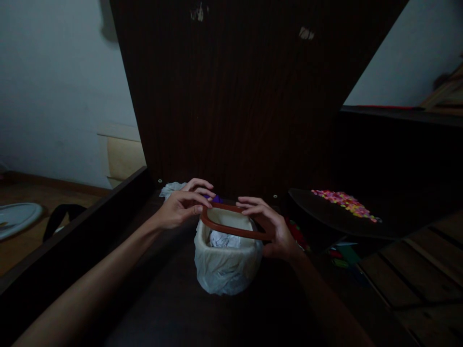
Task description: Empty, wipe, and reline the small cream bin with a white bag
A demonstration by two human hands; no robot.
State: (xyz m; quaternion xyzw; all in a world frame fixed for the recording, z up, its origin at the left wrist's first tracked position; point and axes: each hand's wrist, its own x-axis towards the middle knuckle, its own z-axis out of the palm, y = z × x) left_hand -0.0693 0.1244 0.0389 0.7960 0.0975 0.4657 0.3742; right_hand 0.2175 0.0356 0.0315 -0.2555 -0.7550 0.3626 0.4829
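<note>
A small waste bin (pixel 227 270), lined with a pale plastic bag folded over its edge, stands on the dark surface in front of me. Crumpled white paper (pixel 224 239) lies inside. Over its mouth is a brown rim ring (pixel 231 230), tilted, its right end sticking out past the bin. My left hand (pixel 179 207) pinches the ring's left end between thumb and fingers. At the right end, my right hand (pixel 273 226) grips it, fingers on top and thumb lower by the bag. Whether the ring touches the bin's edge all round, I cannot tell.
Behind the bin rises a tall dark wooden panel (pixel 235 106). A crumpled whitish bag (pixel 171 189) and a purple item (pixel 217 198) lie at its foot. A low board (pixel 79 231) borders the left. Rightward are small colourful pieces (pixel 343 203) on a dark curved surface, and wooden slats (pixel 408 270).
</note>
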